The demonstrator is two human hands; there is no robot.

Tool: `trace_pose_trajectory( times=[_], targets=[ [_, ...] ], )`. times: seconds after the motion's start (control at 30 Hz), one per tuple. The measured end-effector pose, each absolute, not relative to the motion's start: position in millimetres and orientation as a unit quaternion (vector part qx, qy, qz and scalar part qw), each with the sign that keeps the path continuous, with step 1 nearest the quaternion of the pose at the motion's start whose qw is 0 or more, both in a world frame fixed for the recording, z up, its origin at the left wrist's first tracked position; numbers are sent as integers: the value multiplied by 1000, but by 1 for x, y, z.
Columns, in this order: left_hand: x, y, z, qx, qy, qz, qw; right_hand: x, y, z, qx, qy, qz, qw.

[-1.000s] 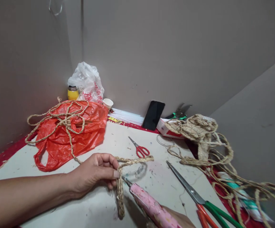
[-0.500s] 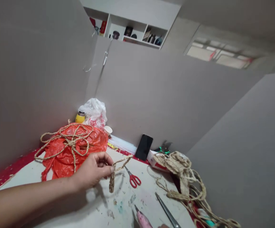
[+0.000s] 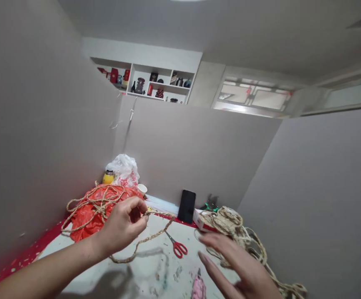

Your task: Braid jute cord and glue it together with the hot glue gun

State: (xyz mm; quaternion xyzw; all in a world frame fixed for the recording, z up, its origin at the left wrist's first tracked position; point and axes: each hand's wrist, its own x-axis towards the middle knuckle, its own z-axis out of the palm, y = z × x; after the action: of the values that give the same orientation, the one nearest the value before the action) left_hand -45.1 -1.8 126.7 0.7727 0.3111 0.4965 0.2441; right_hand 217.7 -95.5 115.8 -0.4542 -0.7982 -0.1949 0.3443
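My left hand point(image 3: 126, 226) pinches a braided straw cord point(image 3: 155, 235), which loops out to the right and back down over the white tabletop point(image 3: 151, 270). My right hand point(image 3: 236, 265) is at the lower right, fingers apart and holding nothing. Between the hands lie red-handled scissors point(image 3: 179, 248). Below them, the pink tool point(image 3: 198, 286) with a pointed tip stands near the bottom edge. More braided cord point(image 3: 101, 203) rests on a red plastic bag point(image 3: 85, 220) at the left.
A dark phone point(image 3: 187, 206) leans at the back, beside green-handled pliers point(image 3: 210, 205). Bundled straw cord point(image 3: 227, 222) spills down the right edge. A white plastic bag point(image 3: 123, 169), a yellow jar point(image 3: 108, 177) and a white cup point(image 3: 142, 189) stand at the back left.
My right hand has come into view, open. The cord at my left hand now spreads in a long loop instead of hanging folded. The metal tool at the lower right no longer shows. The view has tilted up.
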Motion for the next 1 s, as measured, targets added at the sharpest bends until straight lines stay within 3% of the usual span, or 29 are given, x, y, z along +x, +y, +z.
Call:
trace_pose_trajectory(
  times=[0.13, 0.37, 0.5, 0.63, 0.83, 1.0],
  targets=[
    [-33, -23, 141, 788, 309, 474, 243, 175, -83, 147, -383, -785, -172, 456],
    [-11, -40, 146, 758, 308, 456, 349, 161, -71, 143, -332, -767, -55, 546],
    [3, -34, 146, 699, 264, 454, 486, 174, -68, 139, -269, -776, -181, 541],
    [10, -26, 146, 663, 275, 462, 521, 180, -63, 135, -253, -772, -288, 507],
    [9, -14, 139, 624, 288, 455, 566, 181, -57, 125, -279, -791, -309, 448],
    [6, -8, 135, 609, 275, 461, 584, 176, -54, 116, -280, -800, -258, 464]
  ],
)
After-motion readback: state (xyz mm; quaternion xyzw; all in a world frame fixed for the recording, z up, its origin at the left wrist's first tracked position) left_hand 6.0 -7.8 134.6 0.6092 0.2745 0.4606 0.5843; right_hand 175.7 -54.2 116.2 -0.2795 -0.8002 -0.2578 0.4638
